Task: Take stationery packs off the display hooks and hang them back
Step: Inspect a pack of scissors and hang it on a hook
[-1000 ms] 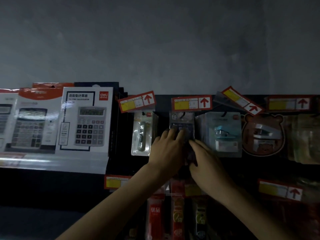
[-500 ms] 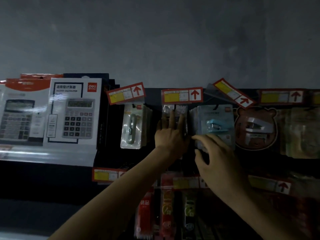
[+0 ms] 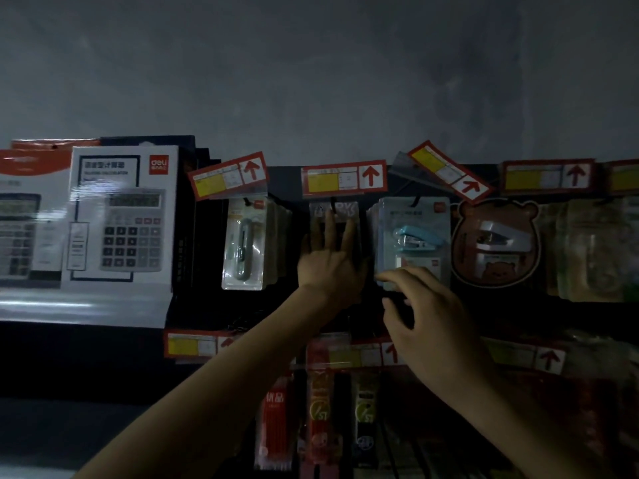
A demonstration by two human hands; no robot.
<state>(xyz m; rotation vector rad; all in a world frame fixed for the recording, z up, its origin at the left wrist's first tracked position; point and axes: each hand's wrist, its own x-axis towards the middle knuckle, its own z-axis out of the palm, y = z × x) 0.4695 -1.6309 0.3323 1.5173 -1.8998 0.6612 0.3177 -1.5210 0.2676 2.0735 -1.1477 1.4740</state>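
The left hand (image 3: 330,267) lay flat, fingers (image 3: 330,224) spread open, pressing the grey pack (image 3: 333,210) against its hook (image 3: 333,202) below the middle price tag (image 3: 344,178). The right hand (image 3: 432,326) hovered at four o'clock from it, fingers loosely curled near the blue stapler pack's (image 3: 415,236) lower corner, gripping nothing I could make out. To seat the pack well, it likely needed sliding fully back, hole centred. Counted: two calculator boxes (image 3: 121,219), five top-row red tags, one bear pack (image 3: 496,243).
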